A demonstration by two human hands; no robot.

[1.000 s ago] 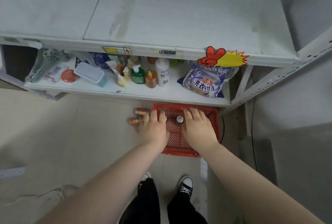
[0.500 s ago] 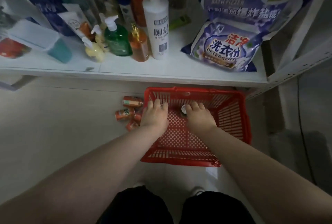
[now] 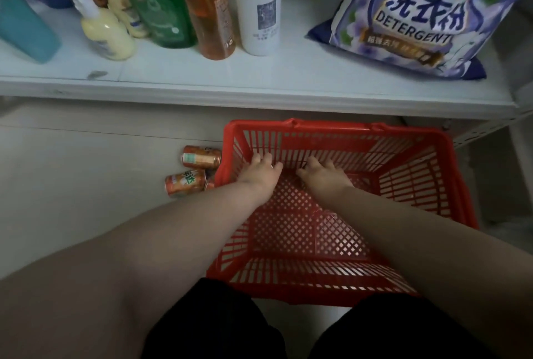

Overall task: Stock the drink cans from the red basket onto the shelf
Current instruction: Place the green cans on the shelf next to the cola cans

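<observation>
The red basket (image 3: pixel 331 125) stands on the floor under the front edge of the white shelf (image 3: pixel 259 82). Both my hands reach down into its far end. My left hand (image 3: pixel 259 172) is near the basket's far left corner, fingers pointing down. My right hand (image 3: pixel 321 174) is beside it, palm down on the mesh floor. Whatever lies under the hands is hidden, and no can shows inside the basket. Two orange drink cans (image 3: pixel 201 157) (image 3: pixel 186 182) lie on their sides on the floor just left of the basket; a third (image 3: pixel 210 182) peeks out behind them.
On the shelf stand a white bottle (image 3: pixel 261 4), an orange bottle (image 3: pixel 210 12), a green pump bottle (image 3: pixel 158 7), a yellow pump bottle (image 3: pixel 106 35) and a teal container (image 3: pixel 23 33). A detergent bag (image 3: pixel 412 18) lies at the right. My knees are at the bottom.
My head has dropped much closer to the lower shelf and basket. The can top that showed between my hands is now covered. Both hands have stayed at the basket's far end.
</observation>
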